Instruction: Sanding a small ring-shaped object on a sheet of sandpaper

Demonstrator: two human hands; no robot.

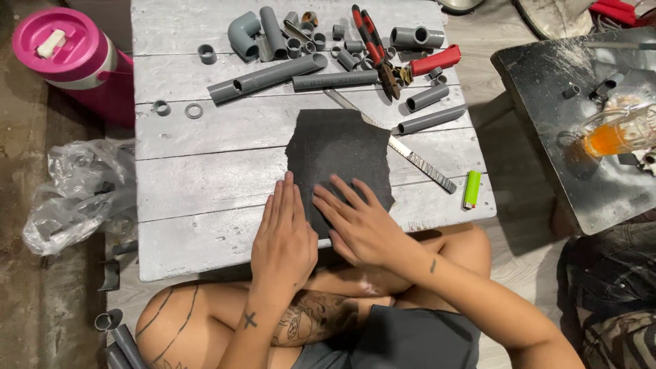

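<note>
- Clearly the work had barely begun: the dark abrasive sheet (pixel 338 164) lay flat on the near middle of the grey plank table (pixel 205 198), its edges ragged, with no pipe piece on it.
- My left hand (pixel 283 242) lay flat, fingers together, at the sheet's near-left edge, gripping nothing.
- My right hand (pixel 362 222) pressed open on the sheet's near end, fingers spread, holding it down.
- At the far edge the grey pipe pieces (pixel 294 72) and red-handled pliers (pixel 376 51) sat untouched; a metal file (pixel 417 160) and green lighter (pixel 471 189) lay right.
- Beyond, I saw a pink jug (pixel 68 51) far left, a plastic bag (pixel 75 198) on the floor, a dusty black stool (pixel 581 137) right.
</note>
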